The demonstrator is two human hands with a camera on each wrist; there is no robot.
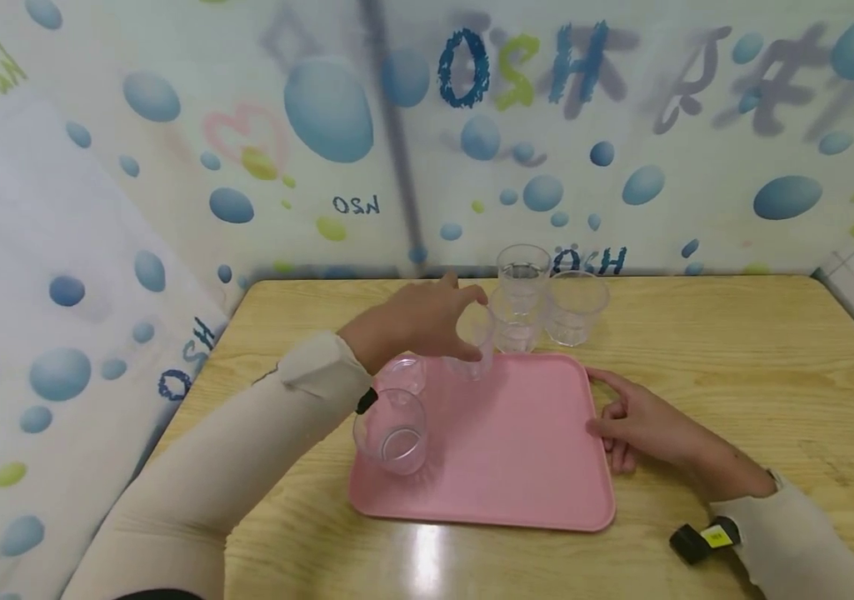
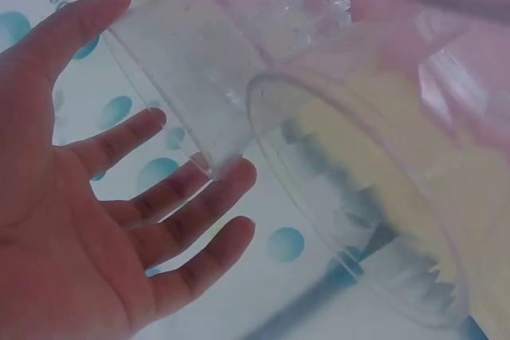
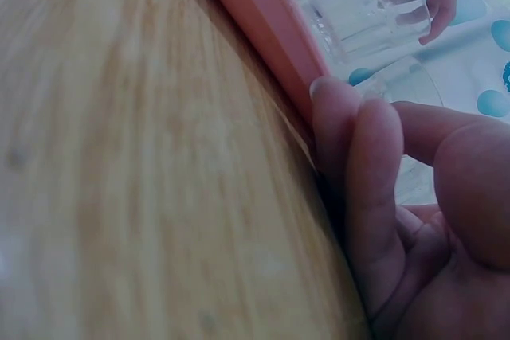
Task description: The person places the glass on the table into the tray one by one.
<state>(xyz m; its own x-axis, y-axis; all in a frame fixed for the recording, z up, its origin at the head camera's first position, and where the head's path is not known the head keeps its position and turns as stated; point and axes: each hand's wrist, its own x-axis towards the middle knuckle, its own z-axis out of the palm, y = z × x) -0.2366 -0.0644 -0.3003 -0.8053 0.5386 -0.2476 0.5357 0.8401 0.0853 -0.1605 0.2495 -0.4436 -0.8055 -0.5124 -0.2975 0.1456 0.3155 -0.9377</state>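
Observation:
My left hand [image 1: 427,321] arches over a clear cup [image 1: 477,362] at the back of the pink tray [image 1: 524,450]. In the left wrist view, its thumb and spread fingers lie loosely about the rim of that cup [image 2: 191,69]. A second clear cup [image 1: 397,442] stands on the tray's front left. Behind it, part of another clear cup [image 1: 406,375] shows below the left wrist. At the tray's right edge, my right hand [image 1: 640,425] holds the rim. The right wrist view shows its fingertips against the tray's side [image 3: 275,37].
Several clear cups [image 1: 576,308] stand close together on the wooden table [image 1: 726,358] behind the tray. A patterned wall covering [image 1: 412,167] rises at the table's back edge. Near the right cuff is a black wrist device [image 1: 704,540].

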